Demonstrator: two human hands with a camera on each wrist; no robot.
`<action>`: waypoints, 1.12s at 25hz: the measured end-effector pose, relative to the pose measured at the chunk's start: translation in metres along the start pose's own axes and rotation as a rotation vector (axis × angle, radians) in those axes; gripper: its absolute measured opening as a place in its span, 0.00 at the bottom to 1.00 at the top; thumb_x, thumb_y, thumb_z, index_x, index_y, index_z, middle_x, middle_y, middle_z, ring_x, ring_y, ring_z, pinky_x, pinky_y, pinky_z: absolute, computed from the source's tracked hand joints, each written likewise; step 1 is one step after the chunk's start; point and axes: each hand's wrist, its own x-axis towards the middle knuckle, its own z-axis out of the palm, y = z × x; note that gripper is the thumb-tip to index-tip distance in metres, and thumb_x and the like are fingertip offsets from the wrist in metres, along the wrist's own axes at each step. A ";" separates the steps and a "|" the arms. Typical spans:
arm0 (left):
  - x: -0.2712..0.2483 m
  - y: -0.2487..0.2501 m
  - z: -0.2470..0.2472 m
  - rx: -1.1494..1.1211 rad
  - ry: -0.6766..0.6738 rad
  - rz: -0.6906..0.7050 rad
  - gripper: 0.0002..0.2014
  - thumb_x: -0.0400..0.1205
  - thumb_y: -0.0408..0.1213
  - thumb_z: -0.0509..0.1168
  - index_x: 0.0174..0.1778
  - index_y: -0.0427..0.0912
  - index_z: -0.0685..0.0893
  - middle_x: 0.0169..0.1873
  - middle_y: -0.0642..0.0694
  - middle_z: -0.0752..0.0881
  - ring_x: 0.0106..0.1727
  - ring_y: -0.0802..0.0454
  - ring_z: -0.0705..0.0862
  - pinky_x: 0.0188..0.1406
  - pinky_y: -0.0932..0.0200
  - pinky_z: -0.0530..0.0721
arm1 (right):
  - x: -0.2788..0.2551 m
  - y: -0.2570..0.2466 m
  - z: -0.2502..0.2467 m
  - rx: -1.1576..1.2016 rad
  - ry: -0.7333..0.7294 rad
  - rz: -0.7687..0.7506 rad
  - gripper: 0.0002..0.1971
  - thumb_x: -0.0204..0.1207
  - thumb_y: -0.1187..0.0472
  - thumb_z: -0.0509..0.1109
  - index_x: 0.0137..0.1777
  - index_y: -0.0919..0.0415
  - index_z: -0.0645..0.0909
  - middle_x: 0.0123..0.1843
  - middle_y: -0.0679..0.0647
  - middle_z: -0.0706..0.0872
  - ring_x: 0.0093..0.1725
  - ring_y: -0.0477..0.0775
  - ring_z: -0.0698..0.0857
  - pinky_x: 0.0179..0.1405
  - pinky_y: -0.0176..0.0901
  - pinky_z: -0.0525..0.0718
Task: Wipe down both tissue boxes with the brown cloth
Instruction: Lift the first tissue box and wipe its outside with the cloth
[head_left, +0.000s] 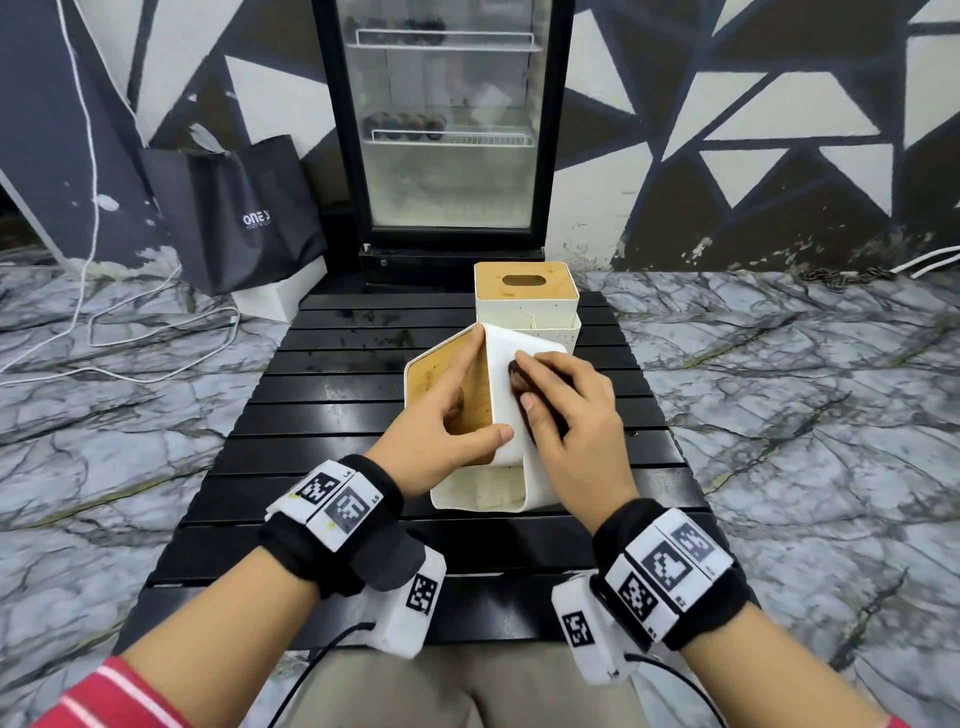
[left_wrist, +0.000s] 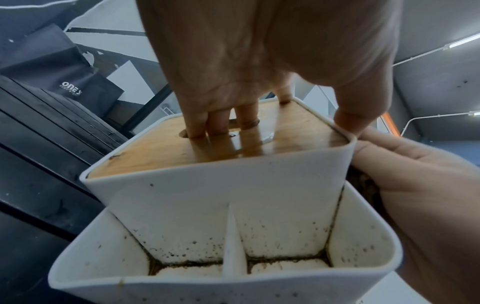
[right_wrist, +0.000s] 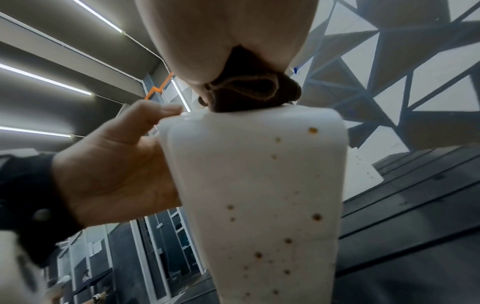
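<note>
A white tissue box (head_left: 501, 395) with a wooden lid (left_wrist: 161, 152) lies tipped toward the left on the black slatted table (head_left: 332, 415). My left hand (head_left: 441, 426) grips it, several fingers (left_wrist: 221, 123) hooked into the lid's slot and the thumb on the white side. My right hand (head_left: 566, 421) holds the bunched brown cloth (right_wrist: 249, 92) and presses it against the box's speckled white side (right_wrist: 259, 185). A second tissue box (head_left: 524, 299) stands upright just behind, its wooden lid facing up.
A glass-door fridge (head_left: 447, 119) stands behind the table. A black bag (head_left: 234, 213) and a white box (head_left: 275, 299) sit on the marble floor at the back left, with white cables (head_left: 130, 332) trailing. Marble floor lies on both sides.
</note>
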 end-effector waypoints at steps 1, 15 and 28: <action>0.000 0.000 0.001 -0.001 -0.006 0.006 0.46 0.76 0.33 0.71 0.76 0.74 0.51 0.51 0.58 0.81 0.48 0.64 0.81 0.43 0.73 0.80 | -0.002 -0.004 0.001 0.014 -0.009 -0.016 0.18 0.77 0.57 0.60 0.65 0.53 0.79 0.58 0.45 0.76 0.58 0.51 0.72 0.64 0.21 0.62; 0.001 0.002 0.006 0.030 0.017 0.011 0.46 0.77 0.38 0.72 0.78 0.72 0.47 0.64 0.41 0.80 0.58 0.54 0.82 0.49 0.72 0.77 | 0.022 -0.015 0.000 0.130 -0.107 0.066 0.18 0.76 0.61 0.61 0.65 0.52 0.78 0.57 0.44 0.76 0.60 0.53 0.75 0.64 0.32 0.69; 0.008 -0.003 0.003 0.025 -0.006 0.014 0.47 0.78 0.41 0.69 0.80 0.64 0.42 0.71 0.54 0.73 0.66 0.60 0.77 0.54 0.81 0.74 | -0.002 0.018 -0.013 0.117 -0.146 0.262 0.19 0.79 0.65 0.62 0.68 0.50 0.75 0.59 0.42 0.73 0.65 0.55 0.73 0.69 0.49 0.71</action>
